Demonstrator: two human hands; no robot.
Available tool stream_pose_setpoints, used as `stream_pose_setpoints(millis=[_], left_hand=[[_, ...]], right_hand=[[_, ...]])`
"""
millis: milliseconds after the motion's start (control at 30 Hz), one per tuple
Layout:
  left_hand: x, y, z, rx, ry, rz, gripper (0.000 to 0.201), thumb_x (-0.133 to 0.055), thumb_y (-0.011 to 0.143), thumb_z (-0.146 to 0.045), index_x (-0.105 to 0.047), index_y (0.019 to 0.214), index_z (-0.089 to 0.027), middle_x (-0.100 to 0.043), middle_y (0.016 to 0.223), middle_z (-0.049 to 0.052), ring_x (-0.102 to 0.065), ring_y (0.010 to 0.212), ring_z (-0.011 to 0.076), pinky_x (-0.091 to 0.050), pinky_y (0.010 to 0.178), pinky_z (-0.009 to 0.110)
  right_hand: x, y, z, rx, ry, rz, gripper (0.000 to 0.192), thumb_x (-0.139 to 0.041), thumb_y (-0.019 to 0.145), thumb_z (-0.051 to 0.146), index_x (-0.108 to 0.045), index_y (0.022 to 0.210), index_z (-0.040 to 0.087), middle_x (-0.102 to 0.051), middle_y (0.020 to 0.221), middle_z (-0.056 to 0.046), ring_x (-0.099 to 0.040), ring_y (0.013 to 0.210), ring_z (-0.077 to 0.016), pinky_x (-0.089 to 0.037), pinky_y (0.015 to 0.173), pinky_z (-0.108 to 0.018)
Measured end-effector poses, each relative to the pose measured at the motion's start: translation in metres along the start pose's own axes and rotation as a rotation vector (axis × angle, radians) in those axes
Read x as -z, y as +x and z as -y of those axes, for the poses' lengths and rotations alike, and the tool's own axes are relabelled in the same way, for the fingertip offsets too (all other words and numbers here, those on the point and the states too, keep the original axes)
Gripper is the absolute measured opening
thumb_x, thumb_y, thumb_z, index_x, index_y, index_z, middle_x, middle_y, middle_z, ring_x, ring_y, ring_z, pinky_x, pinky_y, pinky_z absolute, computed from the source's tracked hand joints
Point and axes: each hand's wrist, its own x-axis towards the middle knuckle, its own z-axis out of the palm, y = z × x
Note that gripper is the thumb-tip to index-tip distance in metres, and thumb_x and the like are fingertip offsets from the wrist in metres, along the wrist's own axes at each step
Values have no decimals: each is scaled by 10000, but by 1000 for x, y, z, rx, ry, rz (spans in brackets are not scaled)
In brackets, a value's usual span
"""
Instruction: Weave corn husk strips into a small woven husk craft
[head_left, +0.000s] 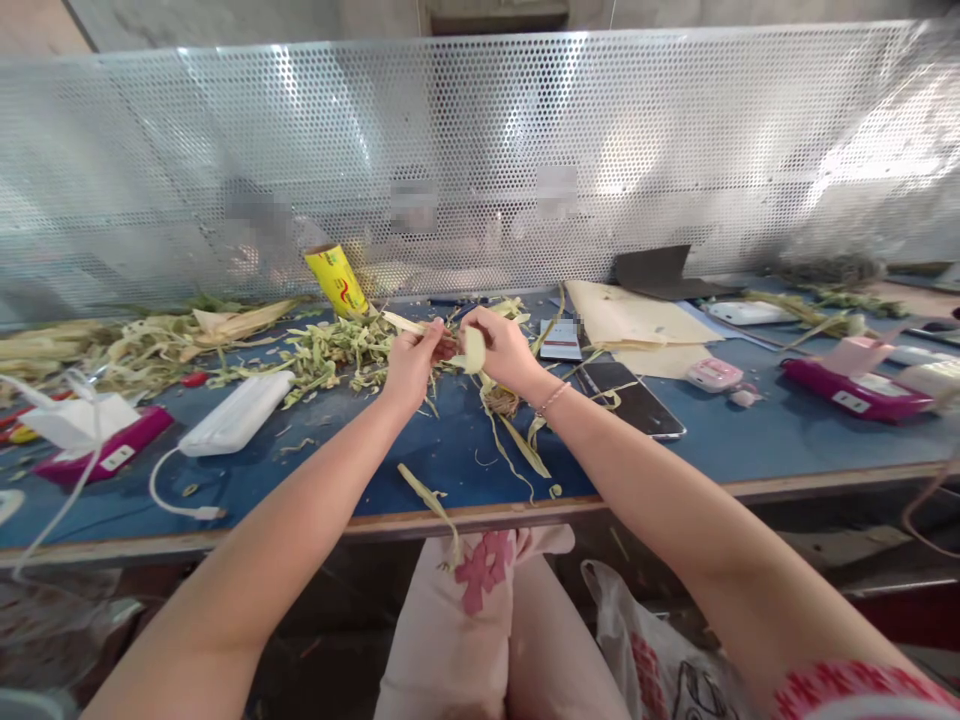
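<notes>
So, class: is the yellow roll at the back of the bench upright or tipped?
Tipped: the yellow roll leans left against the perforated screen.

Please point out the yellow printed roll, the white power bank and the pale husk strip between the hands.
Yellow printed roll (337,281), head view: middle of its side.
White rectangular power bank (236,413), head view: centre of its top face.
Pale husk strip (474,350), head view: the wide part by the right hand (504,350).

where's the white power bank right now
In the head view the white power bank lies on the blue table, left of the left hand, between the magenta box and the husk scraps.
</notes>
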Motion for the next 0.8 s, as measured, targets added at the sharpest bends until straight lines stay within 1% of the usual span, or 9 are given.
stream_pose_setpoints(millis=[100, 200, 267, 367, 433, 533, 667, 800], left_hand=[[0, -1, 2, -46, 65, 33, 216, -700, 599, -305, -562, 652, -148, -568, 544, -16, -533, 517, 91, -419, 553, 226], [-1, 0, 5, -77, 144, 20, 332, -756, 489, -211, -520, 718, -164, -564, 574, -35, -554, 564, 104, -421, 572, 231], [-1, 1, 6, -92, 206, 9, 362, -757, 460, -171, -507, 722, -165, -559, 593, -34, -561, 591, 111, -422, 585, 236], [1, 2, 9, -90, 290, -14, 268, -719, 514, -190, -519, 687, -155, -569, 630, -10, -563, 609, 113, -419, 593, 242], [3, 2, 9, -68, 318, -2, 201, -681, 560, -205, -527, 679, -155, -578, 641, 0, -562, 602, 113, -415, 582, 243], [5, 1, 7, -49, 381, 31, 116, -619, 596, -168, -532, 672, -159, -587, 631, 3, -565, 597, 119, -410, 573, 245], [3, 0, 2, -67, 511, 68, 80, -582, 620, -148, -509, 651, -161, -575, 619, -5, -558, 600, 117, -411, 598, 254], [3, 0, -1, -56, 558, 73, 73, -518, 694, -155, -451, 706, -178, -563, 610, -15, -543, 579, 112, -404, 601, 262]], right_hand=[[-3, 1, -3, -99, 37, -72, 85, -463, 731, 261, -475, 717, 178, -500, 649, 10, -442, 611, -103, -366, 612, -243], [-6, 3, -8, -140, 149, -94, 163, -473, 747, 325, -484, 684, 175, -494, 633, 10, -449, 608, -106, -367, 599, -245], [-8, 4, -12, -157, 208, -107, 207, -475, 754, 357, -475, 655, 175, -477, 616, 14, -443, 599, -105, -367, 593, -248], [-11, 4, -17, -171, 249, -115, 238, -480, 755, 379, -465, 629, 177, -464, 600, 18, -435, 586, -103, -372, 594, -254], [-12, 4, -18, -177, 263, -113, 242, -482, 754, 383, -462, 626, 179, -461, 594, 19, -436, 580, -104, -376, 595, -257], [-12, 5, -20, -180, 264, -91, 242, -477, 752, 386, -467, 628, 179, -478, 607, 10, -455, 599, -112, -390, 610, -265], [-9, 6, -20, -195, 213, -70, 227, -473, 739, 371, -491, 635, 170, -512, 654, -11, -480, 639, -123, -403, 624, -270], [-9, 5, -19, -298, 259, -6, 150, -456, 721, 314, -485, 676, 175, -492, 614, 15, -467, 575, -104, -391, 567, -246]])
